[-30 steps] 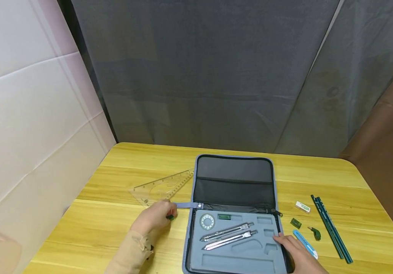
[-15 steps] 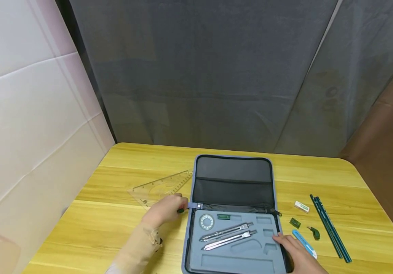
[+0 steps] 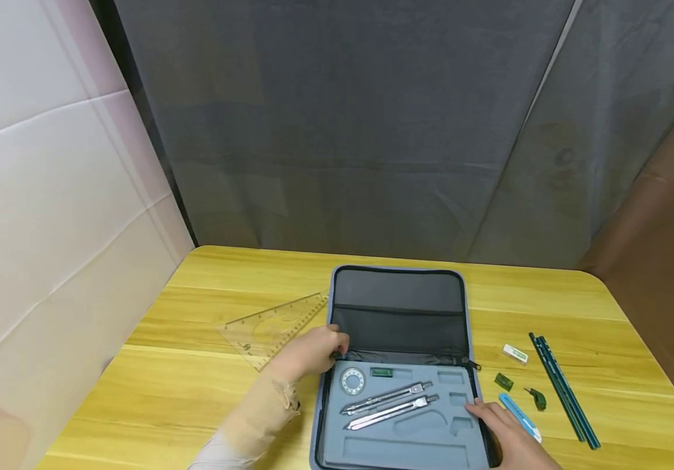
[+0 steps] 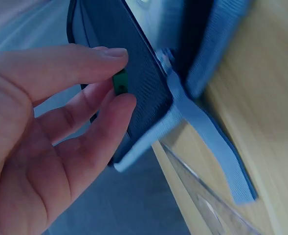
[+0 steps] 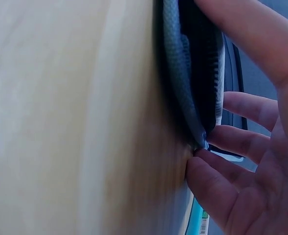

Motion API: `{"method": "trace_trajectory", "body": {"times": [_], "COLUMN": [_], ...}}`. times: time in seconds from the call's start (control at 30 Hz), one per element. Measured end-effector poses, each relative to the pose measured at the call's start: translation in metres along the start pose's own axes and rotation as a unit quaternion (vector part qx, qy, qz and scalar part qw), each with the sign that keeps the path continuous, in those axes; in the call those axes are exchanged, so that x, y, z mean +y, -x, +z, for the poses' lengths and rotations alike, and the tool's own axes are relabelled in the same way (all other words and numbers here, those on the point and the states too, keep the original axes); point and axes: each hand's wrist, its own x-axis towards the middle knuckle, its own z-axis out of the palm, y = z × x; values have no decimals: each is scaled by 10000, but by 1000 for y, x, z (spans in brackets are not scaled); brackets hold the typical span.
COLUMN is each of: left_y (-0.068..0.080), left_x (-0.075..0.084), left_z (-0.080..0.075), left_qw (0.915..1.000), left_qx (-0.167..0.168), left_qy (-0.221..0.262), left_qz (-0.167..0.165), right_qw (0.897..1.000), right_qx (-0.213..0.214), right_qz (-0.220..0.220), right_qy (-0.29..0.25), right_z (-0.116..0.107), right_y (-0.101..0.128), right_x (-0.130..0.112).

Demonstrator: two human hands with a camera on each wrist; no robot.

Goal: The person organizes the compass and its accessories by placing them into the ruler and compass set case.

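Observation:
A zippered drawing-set case lies open, its grey tray facing up. My left hand is over the case's left edge near the hinge, by the ring-shaped white disc. In the left wrist view its thumb and fingers pinch a small green block; the blue strap hangs below. My right hand holds the case's right edge, fingers at the rim in the right wrist view. Two silver compasses and a green piece lie in the tray.
A clear set square lies left of the case. To the right are a white eraser, a green sharpener, a small dark-green fitting, a light-blue cutter and dark green pencils. A grey curtain stands behind the table.
My left hand has moved right with the green block, from beside the strap to over the case's left edge. The right hand stays at the case's right edge.

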Motion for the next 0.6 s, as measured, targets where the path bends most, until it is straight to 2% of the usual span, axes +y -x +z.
{"method": "trace_trajectory", "body": {"times": [0.2,0.6], "left_y": [-16,-40], "left_x": [12,37], "left_z": [4,10], "left_qw": [9996,9987], "left_qx": [-269,-484], "left_qy": [-108,-144], "left_qz": [42,50], "right_qw": [9989,9983], "right_qx": [-166,-229], "right_qz": [196,258], "right_qy": [-386,-478], "right_z": [-2,-3], "right_y": [-1,-2], "right_x": [-1,-2]}}
